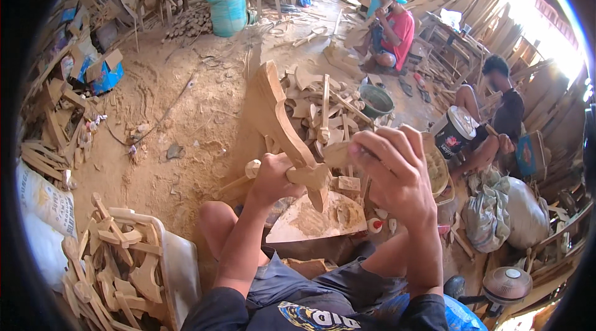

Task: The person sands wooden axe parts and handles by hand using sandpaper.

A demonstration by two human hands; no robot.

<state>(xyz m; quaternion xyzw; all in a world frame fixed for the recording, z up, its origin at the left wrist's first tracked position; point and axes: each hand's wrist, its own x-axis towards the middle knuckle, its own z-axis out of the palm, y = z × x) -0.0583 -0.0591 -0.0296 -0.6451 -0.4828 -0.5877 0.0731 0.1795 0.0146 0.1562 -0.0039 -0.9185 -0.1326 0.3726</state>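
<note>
Left hand (271, 177) gripping curved wooden piece (280, 121), right hand (395, 173) alongside, wood pile (323, 107) beyond

wood pile (323, 104) behind carved piece (282, 123)

blue carton (107, 73) far left, white sack (42, 199) lower left

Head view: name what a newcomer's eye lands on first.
At centre, the left hand grips a curved carved wooden piece held upright, while the right hand presses a small wood block against it. Behind lies a heap of similar cut wooden parts on the sawdust floor.
</note>
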